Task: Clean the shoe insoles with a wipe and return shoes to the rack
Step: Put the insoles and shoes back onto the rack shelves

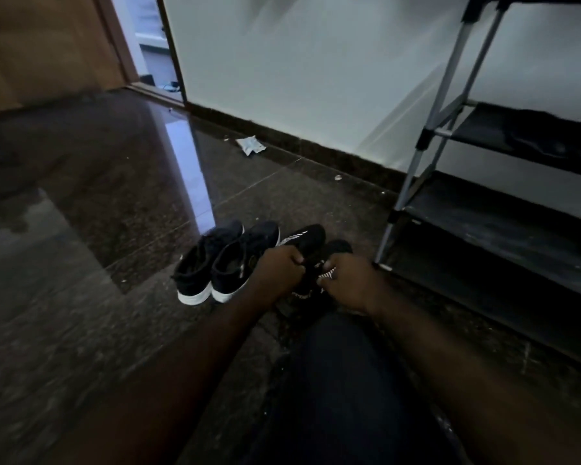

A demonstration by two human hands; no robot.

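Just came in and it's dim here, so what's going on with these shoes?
A person sitting on the floor grips black striped shoes with the left hand and right hand. A white-soled pair stands on the floor beside them, off the rack to the right. No wipe shows in the hands.

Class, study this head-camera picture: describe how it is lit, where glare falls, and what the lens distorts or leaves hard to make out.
Head view: dim throughout, so the black striped shoes gripped by the left hand and right hand merge into the dark floor; a bright glare strip crosses its polished surface; the wide lens makes the shoe rack lean.
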